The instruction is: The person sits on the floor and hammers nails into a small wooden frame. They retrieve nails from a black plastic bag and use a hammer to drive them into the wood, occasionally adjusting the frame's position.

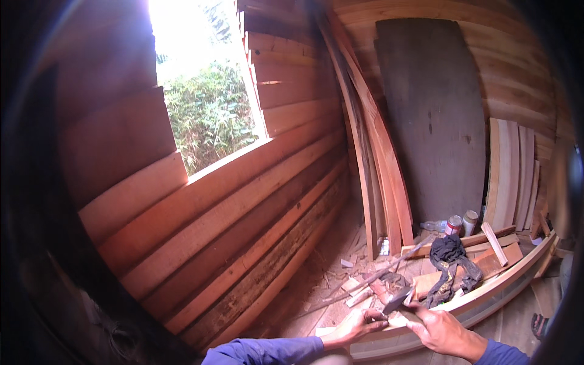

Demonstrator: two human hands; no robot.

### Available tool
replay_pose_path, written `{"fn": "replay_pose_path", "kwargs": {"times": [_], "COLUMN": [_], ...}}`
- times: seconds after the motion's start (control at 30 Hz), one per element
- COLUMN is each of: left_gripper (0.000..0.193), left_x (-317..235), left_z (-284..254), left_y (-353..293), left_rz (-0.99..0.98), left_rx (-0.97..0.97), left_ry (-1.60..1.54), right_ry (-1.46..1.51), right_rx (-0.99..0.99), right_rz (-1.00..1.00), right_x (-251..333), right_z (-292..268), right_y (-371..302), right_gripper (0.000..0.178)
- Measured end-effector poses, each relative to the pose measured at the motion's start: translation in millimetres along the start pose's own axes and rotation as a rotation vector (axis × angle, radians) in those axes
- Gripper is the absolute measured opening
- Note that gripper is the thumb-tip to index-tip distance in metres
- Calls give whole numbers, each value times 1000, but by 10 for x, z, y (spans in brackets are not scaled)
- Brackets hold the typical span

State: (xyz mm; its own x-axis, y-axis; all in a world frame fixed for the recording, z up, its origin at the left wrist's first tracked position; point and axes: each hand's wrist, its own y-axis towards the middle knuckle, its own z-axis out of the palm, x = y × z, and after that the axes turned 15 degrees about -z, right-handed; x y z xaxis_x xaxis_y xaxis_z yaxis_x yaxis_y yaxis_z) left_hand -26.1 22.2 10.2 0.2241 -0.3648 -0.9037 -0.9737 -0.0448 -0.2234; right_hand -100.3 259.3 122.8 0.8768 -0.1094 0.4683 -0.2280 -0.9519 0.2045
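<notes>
My right hand [447, 331] is closed around the handle of what looks like a hammer, its dark metal head [397, 300] tilted toward my left hand. Low in the view, my left hand [359, 326] has its fingertips drawn together next to that head; whatever they pinch is too small to make out. Both hands are over the near end of a long pale wooden board [486, 285], which runs away to the right. Just beyond them lies a crumpled dark cloth [449, 252] among wood offcuts.
Wood scraps and a long thin stick [371, 280] litter the floor. Two cans [453, 225] and a clear bottle [432, 225] stand or lie near a dark panel [432, 121]. Tall planks [383, 152] lean in the corner. A sandalled foot [539, 325] shows at right.
</notes>
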Motion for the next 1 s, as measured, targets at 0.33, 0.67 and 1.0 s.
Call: {"fn": "replay_pose_path", "kwargs": {"times": [0.33, 0.67, 1.0], "left_gripper": [47, 19, 20], "left_x": [-663, -48, -54], "left_z": [-51, -33, 70], "left_y": [-600, -53, -23], "left_rz": [2, 160, 0], "left_rx": [-143, -255, -104], "left_ry": [161, 206, -28], "right_ry": [78, -6, 84], "right_rx": [145, -175, -335], "right_rz": [84, -121, -154], "right_x": [196, -86, -127], "right_z": [-88, 129, 149], "right_y": [-14, -104, -79], "right_gripper": [38, 37, 43]}}
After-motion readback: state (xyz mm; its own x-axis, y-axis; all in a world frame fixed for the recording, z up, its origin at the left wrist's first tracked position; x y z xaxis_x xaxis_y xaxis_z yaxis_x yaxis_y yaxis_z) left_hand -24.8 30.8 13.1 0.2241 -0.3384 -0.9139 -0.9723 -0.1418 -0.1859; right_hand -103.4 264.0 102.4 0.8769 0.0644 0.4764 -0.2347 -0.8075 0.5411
